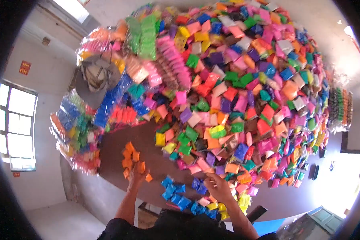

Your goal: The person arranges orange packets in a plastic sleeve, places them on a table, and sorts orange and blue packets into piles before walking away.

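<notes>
My left hand (137,174) is over a small group of orange packets (128,153) on the brown table. Its fingers look closed around one orange packet (141,167). My right hand (219,187) hovers at the near edge of the large heap of mixed-colour packets (236,104). Its fingers are bent but apart, and I see nothing between them. Dark blue packets (199,185) lie just left of that hand. Between my hands sits a cluster of bright blue packets (175,192). Yellow packets (243,201) are beside my right wrist.
The brown table (116,160) carries the heap. At the left are clear bags of sorted packets (74,132) and a grey hat (95,78). A black object (257,214) rests at the near table edge. More bagged packets (340,108) stand at the far right.
</notes>
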Tool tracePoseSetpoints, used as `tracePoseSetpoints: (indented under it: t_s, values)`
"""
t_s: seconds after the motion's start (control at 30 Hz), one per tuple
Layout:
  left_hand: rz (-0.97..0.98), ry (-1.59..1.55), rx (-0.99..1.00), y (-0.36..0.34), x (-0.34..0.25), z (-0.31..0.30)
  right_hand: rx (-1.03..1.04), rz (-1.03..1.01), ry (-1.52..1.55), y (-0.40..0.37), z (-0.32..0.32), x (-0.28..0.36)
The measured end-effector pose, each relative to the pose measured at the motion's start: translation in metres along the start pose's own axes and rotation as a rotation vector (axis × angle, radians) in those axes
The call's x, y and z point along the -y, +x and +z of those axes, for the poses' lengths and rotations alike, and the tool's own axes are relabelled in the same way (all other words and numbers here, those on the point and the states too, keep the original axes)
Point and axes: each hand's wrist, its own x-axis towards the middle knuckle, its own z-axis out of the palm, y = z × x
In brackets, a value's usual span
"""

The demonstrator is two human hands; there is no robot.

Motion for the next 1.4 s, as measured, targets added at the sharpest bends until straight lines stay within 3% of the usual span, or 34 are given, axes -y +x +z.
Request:
tracePoseSetpoints:
  t_s: [0.03,0.13,0.2,0.33,0.47,0.63,0.77,0.9,1.07,1.17,1.3,1.4]
  values:
    - [0.126,0.194,-0.083,0.001,0.016,0.009,-0.054,0.032,0.035,-0.004,-0.008,-0.013]
    - [-0.099,0.111,0.144,-0.003,0.003,-0.003,-0.128,0.078,-0.04,-0.01,-0.044,-0.001]
    - [-0.052,0.221,0.102,-0.003,0.001,-0.001,-0.214,0.086,0.11,-0.015,-0.06,-0.01]
    - [-0.076,0.231,0.154,0.018,-0.067,-0.045,-0.305,0.051,0.052,-0.022,-0.086,-0.036]
    - [0.188,0.162,-0.089,0.051,-0.088,-0.044,-0.379,0.065,0.104,-0.033,-0.101,-0.008]
    - [0.467,-0.062,-0.204,0.124,-0.229,-0.073,-0.558,0.025,0.137,-0.041,-0.126,-0.014]
    - [0.682,-0.134,-0.18,0.17,-0.347,-0.086,-0.759,0.033,0.182,-0.052,-0.154,-0.026]
    - [1.01,-0.039,-0.354,0.226,-0.461,-0.077,-0.958,-0.034,0.305,-0.063,-0.169,-0.062]
    - [1.157,0.111,-0.449,0.282,-0.554,-0.048,-0.982,0.042,0.324,-0.084,-0.179,-0.065]
    - [1.099,0.103,-0.421,0.304,-0.572,-0.026,-0.993,0.067,0.319,-0.101,-0.178,-0.113]
    - [1.057,0.106,-0.346,0.303,-0.569,-0.014,-0.927,0.108,0.172,-0.108,-0.174,-0.123]
    - [1.11,0.001,-0.255,0.276,-0.561,-0.021,-0.959,0.145,0.321,-0.103,-0.162,-0.151]
